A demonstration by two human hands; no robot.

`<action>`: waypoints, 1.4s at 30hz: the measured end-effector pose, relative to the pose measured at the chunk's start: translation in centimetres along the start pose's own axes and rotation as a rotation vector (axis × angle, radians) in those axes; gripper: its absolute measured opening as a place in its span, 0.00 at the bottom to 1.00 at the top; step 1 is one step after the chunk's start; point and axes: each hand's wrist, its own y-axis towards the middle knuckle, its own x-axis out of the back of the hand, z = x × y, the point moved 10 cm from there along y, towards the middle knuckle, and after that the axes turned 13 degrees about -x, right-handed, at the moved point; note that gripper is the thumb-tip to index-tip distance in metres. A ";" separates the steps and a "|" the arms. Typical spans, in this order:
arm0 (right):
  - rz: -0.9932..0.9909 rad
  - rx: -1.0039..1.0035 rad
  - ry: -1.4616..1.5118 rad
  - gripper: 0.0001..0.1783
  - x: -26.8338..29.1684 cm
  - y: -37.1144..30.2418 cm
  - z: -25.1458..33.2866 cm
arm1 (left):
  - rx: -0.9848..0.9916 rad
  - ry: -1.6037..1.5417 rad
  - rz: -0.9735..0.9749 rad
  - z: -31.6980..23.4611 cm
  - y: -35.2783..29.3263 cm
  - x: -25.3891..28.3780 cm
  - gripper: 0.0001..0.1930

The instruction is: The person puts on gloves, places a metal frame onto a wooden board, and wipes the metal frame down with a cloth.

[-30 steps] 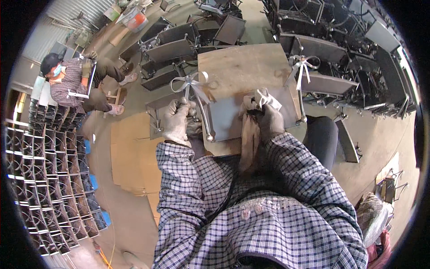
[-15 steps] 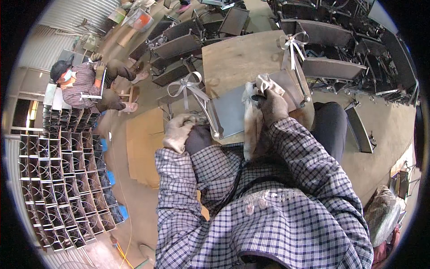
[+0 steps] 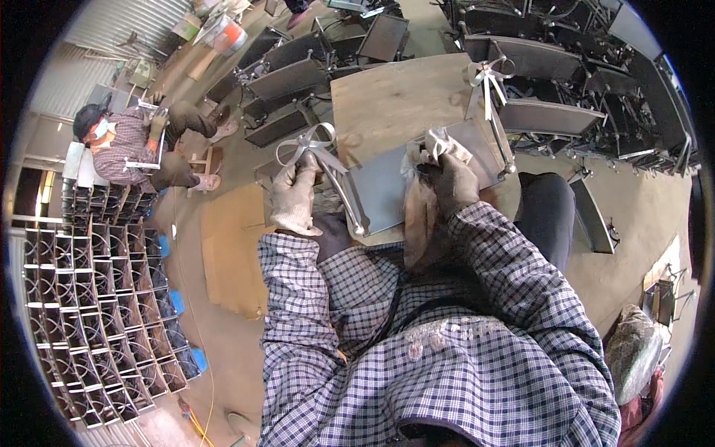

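Note:
A grey metal shelf (image 3: pixel 378 195) with bow-shaped metal end brackets lies across a wooden board (image 3: pixel 398 93) in front of me. My left hand (image 3: pixel 294 200), in a pale work glove, is closed on the left bow bracket (image 3: pixel 322 141), just below its loops. The right bow bracket (image 3: pixel 488 78) stands at the shelf's far right end. My right hand (image 3: pixel 456 185), in a darker, soiled glove, grips a stained cloth (image 3: pixel 421 205) against the shelf's surface. Part of the cloth hangs toward my lap.
Stacked metal frames (image 3: pixel 97 313) fill the left side. Beyond them, a seated co-worker (image 3: pixel 130 141) holds a metal frame. Dark metal shelves (image 3: pixel 544 115) are piled at the back right. Flat cardboard (image 3: pixel 231 249) lies on the floor to my left.
My left hand has risen from beside the shelf's left end and taken hold of the left bow bracket. My right hand stays with the cloth on the shelf. The co-worker's frame has shifted slightly.

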 end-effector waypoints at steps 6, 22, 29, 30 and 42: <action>0.008 -0.095 -0.004 0.20 -0.6 0.0 -0.3 | -0.158 -0.068 -0.008 2.9 1.2 0.9 0.09; -0.020 -0.026 0.004 0.17 0.5 -0.2 -0.1 | -0.157 -0.260 0.115 3.9 0.0 0.5 0.05; -0.010 -0.135 0.434 0.18 -0.9 0.4 -2.5 | -0.180 -0.309 0.108 4.6 0.6 0.8 0.05; -0.013 -0.136 0.433 0.18 -1.1 0.5 -2.9 | -0.181 -0.311 0.111 4.6 0.7 0.7 0.05; 0.001 -0.087 0.307 0.13 1.2 -0.6 0.5 | -0.048 -0.457 0.126 4.6 0.1 0.0 0.03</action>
